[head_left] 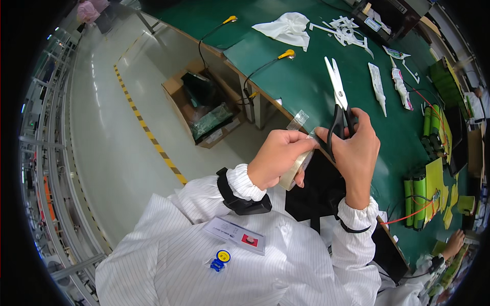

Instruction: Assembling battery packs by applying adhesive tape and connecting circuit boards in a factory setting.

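Note:
My left hand (279,155) grips a roll of clear tape (293,173) just off the table's front edge. Scissors with black handles (337,97) sit in my right hand (356,145), their blades slightly apart and pointing away from me. The thumb of that hand meets the loose end of the tape beside my left fingers. A short clear strip of tape (297,121) sticks out near the table edge, above my left hand. Whether it joins the roll is hidden by my fingers.
On the green table (326,66) lie a white cloth (285,29), white strip scraps (347,33), a white tube (377,87) and green battery packs (418,199) with wires. An open cardboard box (204,104) stands on the floor at left. Another person's hand (453,244) shows at lower right.

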A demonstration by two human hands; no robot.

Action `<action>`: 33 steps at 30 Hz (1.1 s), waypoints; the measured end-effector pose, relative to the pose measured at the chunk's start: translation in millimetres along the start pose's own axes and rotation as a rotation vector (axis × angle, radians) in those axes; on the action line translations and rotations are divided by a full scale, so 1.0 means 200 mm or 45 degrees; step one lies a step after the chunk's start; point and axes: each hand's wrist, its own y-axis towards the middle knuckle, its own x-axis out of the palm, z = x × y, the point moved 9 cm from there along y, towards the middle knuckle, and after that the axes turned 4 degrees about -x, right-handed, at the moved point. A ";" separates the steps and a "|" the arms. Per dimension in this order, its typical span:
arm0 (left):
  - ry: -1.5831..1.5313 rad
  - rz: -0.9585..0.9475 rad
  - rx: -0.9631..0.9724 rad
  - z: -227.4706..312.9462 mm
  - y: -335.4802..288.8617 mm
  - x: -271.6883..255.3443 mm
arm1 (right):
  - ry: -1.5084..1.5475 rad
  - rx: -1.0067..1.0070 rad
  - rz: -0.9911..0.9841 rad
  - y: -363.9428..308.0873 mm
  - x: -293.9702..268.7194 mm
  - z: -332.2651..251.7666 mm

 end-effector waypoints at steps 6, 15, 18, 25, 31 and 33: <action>0.003 0.054 -0.074 -0.04 -0.03 -0.03 | 0.000 0.039 -0.010 0.01 -0.01 -0.01; 0.325 0.129 -0.117 -0.10 -0.17 -0.12 | -0.027 0.010 0.004 0.01 -0.03 0.02; 0.361 0.112 -0.162 -0.11 -0.20 -0.13 | 0.471 0.131 -0.252 -0.03 -0.02 0.11; 0.465 0.121 -0.080 -0.07 -0.23 -0.11 | 0.688 0.671 -0.646 -0.45 -0.34 0.25; 0.346 0.093 -0.082 -0.10 -0.21 -0.13 | 0.773 0.781 -0.993 -0.54 -0.28 0.29; 0.348 0.099 -0.044 -0.10 -0.20 -0.14 | 0.752 0.725 -0.896 -0.50 -0.25 0.27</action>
